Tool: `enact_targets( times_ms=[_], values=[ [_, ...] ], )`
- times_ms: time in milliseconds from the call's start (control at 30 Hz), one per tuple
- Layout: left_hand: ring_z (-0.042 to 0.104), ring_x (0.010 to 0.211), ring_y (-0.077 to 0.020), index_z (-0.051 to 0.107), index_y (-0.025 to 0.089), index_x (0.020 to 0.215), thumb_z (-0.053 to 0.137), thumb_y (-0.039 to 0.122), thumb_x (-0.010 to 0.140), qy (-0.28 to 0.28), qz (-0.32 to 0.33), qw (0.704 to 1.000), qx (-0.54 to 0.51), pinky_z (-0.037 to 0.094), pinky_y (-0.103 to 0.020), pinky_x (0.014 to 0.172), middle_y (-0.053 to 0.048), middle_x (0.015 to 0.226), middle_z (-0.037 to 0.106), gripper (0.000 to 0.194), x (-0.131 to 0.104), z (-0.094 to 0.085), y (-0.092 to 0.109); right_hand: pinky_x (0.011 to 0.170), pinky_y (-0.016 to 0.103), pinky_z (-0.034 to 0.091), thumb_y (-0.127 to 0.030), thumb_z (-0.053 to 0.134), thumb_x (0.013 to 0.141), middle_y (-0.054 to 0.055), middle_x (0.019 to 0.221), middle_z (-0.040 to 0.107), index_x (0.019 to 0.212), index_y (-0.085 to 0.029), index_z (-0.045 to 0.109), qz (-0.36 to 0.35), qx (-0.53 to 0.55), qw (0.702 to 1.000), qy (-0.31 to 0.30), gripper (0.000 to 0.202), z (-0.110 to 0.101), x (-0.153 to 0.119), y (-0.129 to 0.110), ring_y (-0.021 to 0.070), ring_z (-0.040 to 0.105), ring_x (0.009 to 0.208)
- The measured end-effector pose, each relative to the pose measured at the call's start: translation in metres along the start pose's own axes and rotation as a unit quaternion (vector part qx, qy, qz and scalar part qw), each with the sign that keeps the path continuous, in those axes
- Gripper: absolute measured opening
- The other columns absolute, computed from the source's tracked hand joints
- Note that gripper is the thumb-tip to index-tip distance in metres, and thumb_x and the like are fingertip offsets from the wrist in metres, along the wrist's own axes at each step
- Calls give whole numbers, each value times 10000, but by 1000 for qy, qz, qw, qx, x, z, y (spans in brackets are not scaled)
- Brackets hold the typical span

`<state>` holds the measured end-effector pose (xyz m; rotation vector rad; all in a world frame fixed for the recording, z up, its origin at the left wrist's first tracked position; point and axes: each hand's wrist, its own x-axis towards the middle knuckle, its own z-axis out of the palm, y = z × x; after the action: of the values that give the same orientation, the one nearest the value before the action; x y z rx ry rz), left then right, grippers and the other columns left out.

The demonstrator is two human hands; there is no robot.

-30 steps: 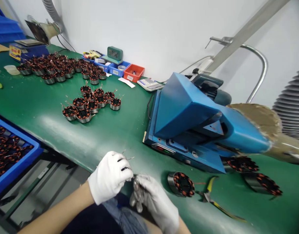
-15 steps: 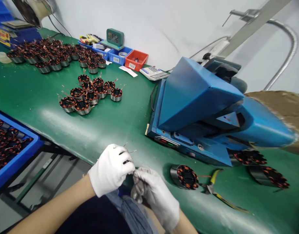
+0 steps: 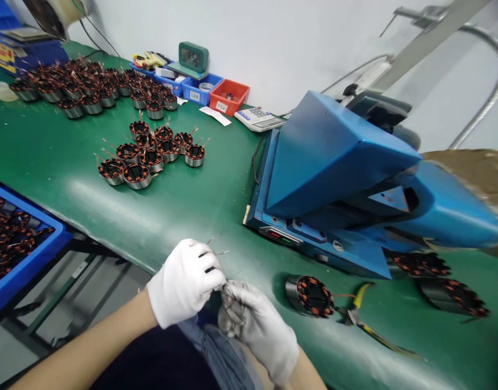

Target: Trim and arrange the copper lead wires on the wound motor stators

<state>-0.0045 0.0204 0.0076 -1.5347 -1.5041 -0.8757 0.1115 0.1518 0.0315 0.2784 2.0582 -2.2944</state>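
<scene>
White knit-gloved left hand [image 3: 186, 281], right hand [image 3: 257, 325] pinching thin copper wires [image 3: 218, 252]

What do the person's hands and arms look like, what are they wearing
Both hands wear thin white fabric gloves: the left hand glove looks clean, the right hand glove greyer, smudged at the fingers. Forearms are bare, no sleeves, watch or markings visible.

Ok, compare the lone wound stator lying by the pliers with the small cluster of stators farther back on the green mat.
The lone stator lies tipped on its side, its open face toward the pliers; the cluster stators stand upright, faces up. The lone stator is by itself near the blue machine; the cluster stators sit packed together. Both show copper-orange windings in a silvery metal ring.
</scene>
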Motion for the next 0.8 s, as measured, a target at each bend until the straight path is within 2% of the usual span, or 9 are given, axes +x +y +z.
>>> enact_targets(
  times_ms=[133,267,300,400,433,500,600,667,800],
  values=[
    [479,893,-190,570,184,816,493,134,801,20,3,1000,-3,300,-368,750,3,891,591,94,1,-2,2,544,242,362,-363,664,694,78,664,597,756,-95,565,-116,-328,926,148,292,-10,-5,3,141,522,558],
    [479,876,-189,562,181,803,466,141,818,37,4,999,-12,299,-364,737,2,870,589,105,1,-3,3,651,301,369,-300,429,924,54,780,622,871,-162,655,-429,-630,581,285,270,-9,-2,17,174,559,673],
    [478,874,-191,561,180,800,469,142,816,38,3,999,-10,301,-365,738,1,867,588,101,1,-3,3,621,297,362,-304,424,924,63,717,608,808,-147,647,-432,-600,612,281,297,-5,-1,19,168,541,619],
    [477,899,-192,562,181,814,505,148,805,10,0,1000,4,309,-368,762,6,893,587,66,1,-3,2,443,237,299,-487,613,750,25,463,435,628,-127,519,-211,-205,938,184,392,9,0,18,124,427,424],
    [478,907,-191,562,182,821,508,138,801,5,0,1000,5,312,-368,770,10,901,588,72,1,-3,2,397,216,259,-514,681,655,-1,422,369,609,-130,484,-124,-55,981,135,433,11,0,16,111,397,386],
    [481,905,-185,562,186,824,499,117,794,12,1,1000,-9,311,-365,774,17,899,591,98,1,-3,2,368,201,233,-507,729,561,-18,397,336,627,-126,490,-39,75,995,60,455,11,-2,10,116,397,358],
    [483,871,-183,560,188,805,478,110,793,25,5,999,-29,298,-359,742,16,861,589,114,1,-3,1,477,223,344,-450,632,721,47,502,509,676,-106,535,-66,-183,979,59,360,-1,-6,4,139,505,477],
    [480,866,-184,560,188,802,477,119,795,24,6,999,-31,294,-359,738,14,858,589,108,1,-2,0,597,257,389,-363,558,834,63,684,604,795,-113,600,-225,-452,848,158,257,-10,-7,4,153,557,620],
    [475,879,-187,560,184,814,484,143,794,18,7,999,-43,304,-367,763,6,874,587,89,1,-3,0,711,324,399,-104,449,895,100,861,622,982,-91,613,-548,-713,366,241,187,-16,-2,7,210,562,767]
  ],
)
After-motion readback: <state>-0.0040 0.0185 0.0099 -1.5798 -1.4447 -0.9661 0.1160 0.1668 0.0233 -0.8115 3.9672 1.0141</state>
